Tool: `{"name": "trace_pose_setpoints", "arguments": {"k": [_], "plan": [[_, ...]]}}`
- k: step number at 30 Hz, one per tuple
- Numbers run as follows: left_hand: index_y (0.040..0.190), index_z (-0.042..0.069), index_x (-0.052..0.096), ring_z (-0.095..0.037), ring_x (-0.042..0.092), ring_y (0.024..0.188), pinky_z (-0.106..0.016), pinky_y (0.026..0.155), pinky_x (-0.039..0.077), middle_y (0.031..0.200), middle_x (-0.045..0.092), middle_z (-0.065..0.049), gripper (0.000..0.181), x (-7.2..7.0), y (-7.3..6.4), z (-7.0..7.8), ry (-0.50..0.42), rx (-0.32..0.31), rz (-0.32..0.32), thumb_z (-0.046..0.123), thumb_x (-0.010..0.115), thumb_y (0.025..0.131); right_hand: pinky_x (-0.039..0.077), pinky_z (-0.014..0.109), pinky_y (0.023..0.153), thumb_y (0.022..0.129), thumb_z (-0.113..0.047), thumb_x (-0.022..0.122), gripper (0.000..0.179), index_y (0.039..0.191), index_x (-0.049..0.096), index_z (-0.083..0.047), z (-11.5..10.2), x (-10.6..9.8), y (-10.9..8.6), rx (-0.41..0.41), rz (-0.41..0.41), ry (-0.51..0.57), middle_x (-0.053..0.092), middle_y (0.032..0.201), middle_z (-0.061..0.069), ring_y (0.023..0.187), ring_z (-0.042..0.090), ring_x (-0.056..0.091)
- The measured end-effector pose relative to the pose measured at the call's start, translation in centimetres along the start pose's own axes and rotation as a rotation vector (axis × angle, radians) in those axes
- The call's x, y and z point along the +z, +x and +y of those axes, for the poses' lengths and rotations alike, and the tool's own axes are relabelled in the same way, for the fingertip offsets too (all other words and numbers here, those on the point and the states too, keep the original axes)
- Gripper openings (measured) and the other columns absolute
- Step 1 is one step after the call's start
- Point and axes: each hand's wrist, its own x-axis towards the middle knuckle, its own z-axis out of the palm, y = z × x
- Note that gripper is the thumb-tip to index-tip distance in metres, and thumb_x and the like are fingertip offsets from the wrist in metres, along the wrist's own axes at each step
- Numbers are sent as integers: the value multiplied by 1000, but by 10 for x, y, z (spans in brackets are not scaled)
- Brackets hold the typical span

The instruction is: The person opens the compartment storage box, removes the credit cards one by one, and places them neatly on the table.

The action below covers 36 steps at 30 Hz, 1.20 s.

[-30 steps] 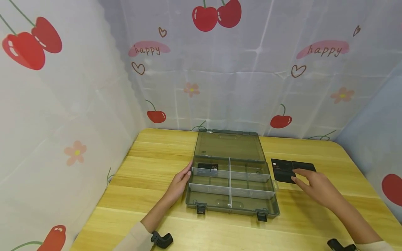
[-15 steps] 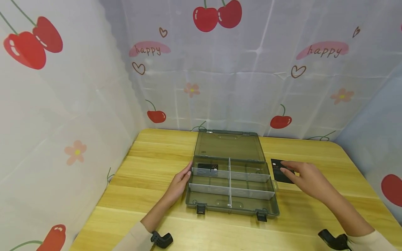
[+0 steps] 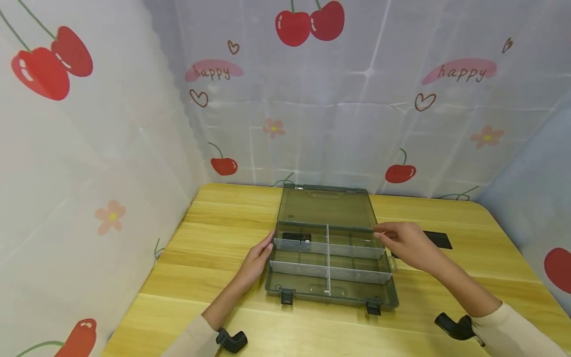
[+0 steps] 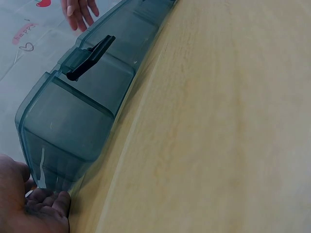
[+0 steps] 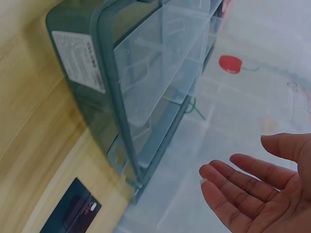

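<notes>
A translucent grey-green plastic organizer box (image 3: 331,300) lies with its lid (image 3: 327,206) folded back. Clear dividers split it into several compartments. In the back left one lies a black card (image 3: 298,237) marked VIP. My left hand (image 3: 251,267) grips the box's left side, thumb near the rim; the left wrist view has its fingers curled at a box corner. My right hand (image 3: 408,245) is over the back right corner, fingertips at the rim. In the right wrist view its fingers are spread from the thumb with nothing between them.
On the wooden table (image 3: 214,218), right of the box, lie black cards (image 3: 439,240), partly hidden by the right hand. Two black latches (image 3: 287,297) stick out at the box's front. A cherry-print curtain (image 3: 330,129) hangs close behind the table.
My right hand has moved left from above the black cards to the box's back right corner. The left hand and the box have stayed put.
</notes>
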Motion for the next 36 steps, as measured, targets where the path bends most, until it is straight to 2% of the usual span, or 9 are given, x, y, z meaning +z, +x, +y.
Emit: {"name": "trace_pose_setpoints", "arguments": {"k": [7, 12, 17, 24, 36], "plan": [[158, 11, 34, -26, 21, 153, -43, 124, 17, 164, 28, -2, 48, 0, 0, 0, 3, -5, -14, 20, 41, 112, 62, 41, 77, 102, -16, 63, 32, 126, 68, 5, -9, 10, 11, -32, -20, 50, 71, 119, 20, 98, 29, 72], [158, 11, 35, -26, 22, 152, -43, 124, 18, 164, 29, -2, 48, 0, 0, 0, 10, -2, -4, 19, 42, 111, 62, 42, 79, 104, -20, 60, 36, 129, 67, 5, -16, 17, 20, -24, -50, 119, 69, 123, 21, 102, 31, 72], [158, 11, 35, -25, 23, 152, -43, 124, 19, 164, 30, -1, 48, 0, 0, 0, 19, -9, 1, 20, 42, 111, 62, 40, 80, 105, -20, 59, 37, 131, 65, 4, -23, 22, 29, 9, -82, 201, 69, 122, 22, 103, 31, 72], [158, 10, 34, -26, 22, 152, -44, 124, 18, 164, 29, -2, 48, 0, 1, 0, 17, -2, -4, 20, 42, 111, 62, 38, 84, 105, -21, 59, 39, 134, 61, 5, -32, 29, 38, 92, -128, 373, 71, 119, 19, 105, 36, 70], [159, 10, 33, -26, 22, 152, -43, 124, 18, 164, 28, -3, 49, -1, 0, 2, 19, 9, -14, 20, 41, 111, 59, 42, 92, 107, -18, 55, 41, 138, 55, 10, -49, 32, 59, 167, -214, 567, 67, 124, 24, 107, 33, 69]]}}
